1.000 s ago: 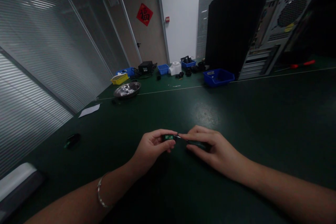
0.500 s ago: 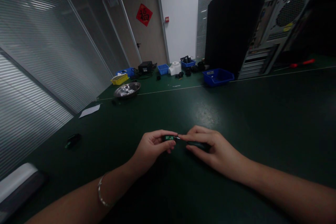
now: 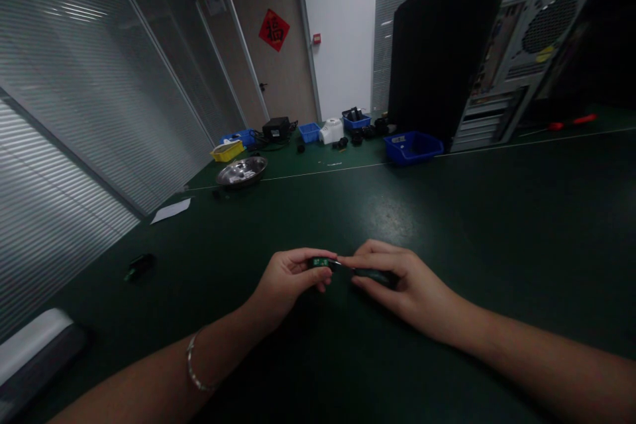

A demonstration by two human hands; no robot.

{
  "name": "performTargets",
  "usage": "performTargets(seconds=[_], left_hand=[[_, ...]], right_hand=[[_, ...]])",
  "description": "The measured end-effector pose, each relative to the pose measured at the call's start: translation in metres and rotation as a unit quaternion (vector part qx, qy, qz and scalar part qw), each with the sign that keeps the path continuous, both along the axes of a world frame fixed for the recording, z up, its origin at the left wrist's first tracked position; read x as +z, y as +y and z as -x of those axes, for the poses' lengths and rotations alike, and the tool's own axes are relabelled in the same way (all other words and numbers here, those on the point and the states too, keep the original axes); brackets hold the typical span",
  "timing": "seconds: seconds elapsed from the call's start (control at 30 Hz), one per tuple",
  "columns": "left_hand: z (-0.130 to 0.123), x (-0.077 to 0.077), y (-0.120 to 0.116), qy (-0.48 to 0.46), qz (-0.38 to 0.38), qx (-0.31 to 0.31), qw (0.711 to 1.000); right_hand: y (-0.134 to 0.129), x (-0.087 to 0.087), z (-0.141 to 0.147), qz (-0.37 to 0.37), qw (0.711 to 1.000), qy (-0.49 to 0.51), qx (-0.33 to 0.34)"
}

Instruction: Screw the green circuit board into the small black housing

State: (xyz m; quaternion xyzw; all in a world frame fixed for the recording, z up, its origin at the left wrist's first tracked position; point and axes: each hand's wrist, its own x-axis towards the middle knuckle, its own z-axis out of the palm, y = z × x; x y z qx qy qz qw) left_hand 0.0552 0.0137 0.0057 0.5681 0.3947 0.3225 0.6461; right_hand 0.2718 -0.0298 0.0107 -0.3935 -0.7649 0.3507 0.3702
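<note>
Near the middle of the dark green table (image 3: 298, 212), my left hand (image 3: 293, 278) pinches a small green circuit board piece (image 3: 320, 262) between thumb and fingers. A silver bracelet circles that wrist. My right hand (image 3: 397, 281) is closed around a dark-handled tool (image 3: 373, 274), whose thin metal shaft (image 3: 338, 264) points left. The shaft's tip meets or lies very close to the board's right end; contact is too small to tell. My right index finger stretches along the shaft.
A dark part with green (image 3: 139, 266) and a white-and-grey object (image 3: 42, 351) lie left. Farther back are white paper (image 3: 171, 210), a metal bowl (image 3: 242, 171), a blue bin (image 3: 413, 148), a computer case (image 3: 442, 53), a white device (image 3: 331, 131) and a red-handled tool (image 3: 571, 122).
</note>
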Motion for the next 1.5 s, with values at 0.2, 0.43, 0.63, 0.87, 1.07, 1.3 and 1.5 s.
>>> performTargets(seconds=[0.2, 0.43, 0.63, 0.87, 1.07, 1.3, 1.5], left_hand=[[0.000, -0.001, 0.000, -0.007, -0.002, 0.004, 1.000], [0.002, -0.003, 0.001, -0.023, 0.020, 0.002, 1.000], [0.001, -0.003, 0.000, -0.023, 0.021, 0.010, 0.999], [0.000, 0.000, -0.001, -0.011, 0.009, 0.019, 1.000], [-0.002, 0.006, -0.003, 0.028, -0.034, 0.008, 0.999], [-0.002, 0.008, -0.003, 0.021, -0.037, -0.005, 0.999], [-0.002, 0.006, -0.002, 0.017, -0.020, -0.012, 1.000]], right_hand=[[0.001, -0.003, -0.001, -0.002, 1.000, 0.012, 0.005], [0.002, -0.001, 0.001, 0.004, 1.000, 0.016, 0.011], [0.001, -0.001, 0.000, -0.003, 1.000, 0.017, 0.011], [0.000, -0.001, 0.000, -0.010, 1.000, 0.008, 0.008], [0.001, -0.001, -0.001, -0.020, 1.000, -0.008, 0.001], [0.001, 0.002, 0.000, -0.015, 1.000, -0.013, 0.003], [0.001, 0.001, 0.000, -0.006, 1.000, -0.004, 0.006]])
